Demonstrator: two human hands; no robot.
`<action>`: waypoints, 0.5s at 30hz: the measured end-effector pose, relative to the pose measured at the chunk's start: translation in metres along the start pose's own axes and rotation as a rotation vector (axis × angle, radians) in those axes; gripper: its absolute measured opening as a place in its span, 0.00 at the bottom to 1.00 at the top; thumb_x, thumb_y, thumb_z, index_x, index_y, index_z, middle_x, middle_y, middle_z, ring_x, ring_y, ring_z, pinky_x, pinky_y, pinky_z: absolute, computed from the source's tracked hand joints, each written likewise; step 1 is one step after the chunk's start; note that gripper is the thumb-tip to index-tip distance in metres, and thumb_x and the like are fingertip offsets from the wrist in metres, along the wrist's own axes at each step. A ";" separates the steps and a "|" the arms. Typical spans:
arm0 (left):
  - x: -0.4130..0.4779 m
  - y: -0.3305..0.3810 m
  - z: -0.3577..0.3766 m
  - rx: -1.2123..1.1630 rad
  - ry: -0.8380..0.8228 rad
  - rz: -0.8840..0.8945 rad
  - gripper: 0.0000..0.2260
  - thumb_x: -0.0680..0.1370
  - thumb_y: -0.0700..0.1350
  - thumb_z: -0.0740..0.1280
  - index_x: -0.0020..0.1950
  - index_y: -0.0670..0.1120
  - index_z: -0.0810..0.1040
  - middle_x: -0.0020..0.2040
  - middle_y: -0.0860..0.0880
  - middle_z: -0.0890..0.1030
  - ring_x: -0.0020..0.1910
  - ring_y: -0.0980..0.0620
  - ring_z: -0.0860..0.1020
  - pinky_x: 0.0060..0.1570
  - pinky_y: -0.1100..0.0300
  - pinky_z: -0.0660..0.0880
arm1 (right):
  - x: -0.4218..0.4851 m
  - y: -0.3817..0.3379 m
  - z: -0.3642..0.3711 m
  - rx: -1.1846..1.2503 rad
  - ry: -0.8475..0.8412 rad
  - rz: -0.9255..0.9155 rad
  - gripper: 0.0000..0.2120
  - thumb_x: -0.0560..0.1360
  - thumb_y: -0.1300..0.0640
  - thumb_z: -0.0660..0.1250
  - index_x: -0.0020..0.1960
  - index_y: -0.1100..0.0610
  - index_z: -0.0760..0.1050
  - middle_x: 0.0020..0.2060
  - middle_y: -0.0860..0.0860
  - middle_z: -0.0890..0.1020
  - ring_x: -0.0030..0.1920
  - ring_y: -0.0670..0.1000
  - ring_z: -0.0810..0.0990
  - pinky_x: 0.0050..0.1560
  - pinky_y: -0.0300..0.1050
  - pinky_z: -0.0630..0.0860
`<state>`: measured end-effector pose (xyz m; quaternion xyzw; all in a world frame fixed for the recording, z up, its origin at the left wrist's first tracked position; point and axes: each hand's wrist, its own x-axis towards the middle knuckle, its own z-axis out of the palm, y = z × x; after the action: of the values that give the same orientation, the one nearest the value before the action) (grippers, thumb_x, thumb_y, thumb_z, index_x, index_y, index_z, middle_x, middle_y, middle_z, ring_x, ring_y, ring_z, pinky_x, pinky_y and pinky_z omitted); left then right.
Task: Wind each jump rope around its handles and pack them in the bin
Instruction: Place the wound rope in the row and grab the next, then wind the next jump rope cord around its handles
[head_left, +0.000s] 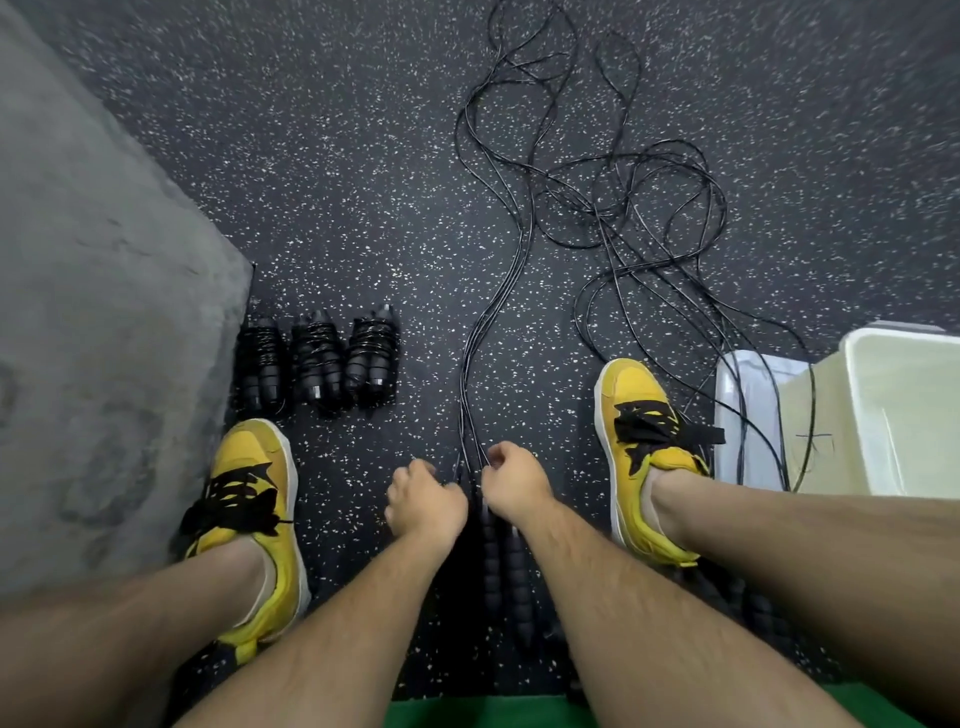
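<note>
Three wound jump ropes (317, 361) lie side by side on the speckled floor, black cords wrapped around their black handles. A tangle of loose black ropes (623, 208) spreads across the floor ahead, and several strands (480, 364) run down toward my hands. My left hand (423, 501) and my right hand (514, 483) are curled close together, each pinching the cords where they meet a pair of black ribbed handles (501, 556) lying between my forearms. The white bin (883, 415) stands at the right, beside my right foot.
A grey mat (88, 312) covers the floor at the left. My yellow shoes (249, 514) (644, 447) flank the hands. A clear lid (748, 410) leans by the bin with ropes draped over it. More black handles (737, 603) lie under my right leg. A green edge (483, 712) shows at the bottom.
</note>
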<state>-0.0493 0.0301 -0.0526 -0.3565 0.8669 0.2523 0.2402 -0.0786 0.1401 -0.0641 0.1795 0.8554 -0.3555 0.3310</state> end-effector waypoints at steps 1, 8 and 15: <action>0.009 0.004 0.002 -0.013 -0.025 0.021 0.15 0.78 0.48 0.66 0.64 0.49 0.74 0.66 0.48 0.74 0.67 0.46 0.72 0.67 0.52 0.67 | 0.004 -0.001 0.004 -0.017 0.000 -0.009 0.16 0.76 0.55 0.61 0.63 0.51 0.76 0.59 0.50 0.80 0.59 0.54 0.79 0.61 0.49 0.77; 0.047 0.029 0.013 -0.300 -0.238 -0.041 0.11 0.79 0.48 0.69 0.60 0.48 0.76 0.51 0.51 0.78 0.49 0.49 0.76 0.49 0.62 0.69 | 0.023 -0.013 0.010 0.005 -0.013 0.031 0.14 0.77 0.56 0.60 0.57 0.50 0.82 0.59 0.55 0.75 0.60 0.58 0.76 0.62 0.46 0.75; 0.051 0.026 0.016 -0.500 -0.342 -0.103 0.11 0.77 0.44 0.64 0.46 0.39 0.83 0.39 0.45 0.82 0.38 0.47 0.77 0.40 0.58 0.73 | 0.027 -0.019 0.008 0.049 -0.051 0.131 0.30 0.77 0.55 0.60 0.79 0.56 0.61 0.71 0.58 0.70 0.69 0.59 0.71 0.70 0.52 0.70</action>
<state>-0.0967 0.0305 -0.0888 -0.4005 0.7057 0.5016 0.3002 -0.1048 0.1228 -0.0779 0.2341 0.8243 -0.3583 0.3706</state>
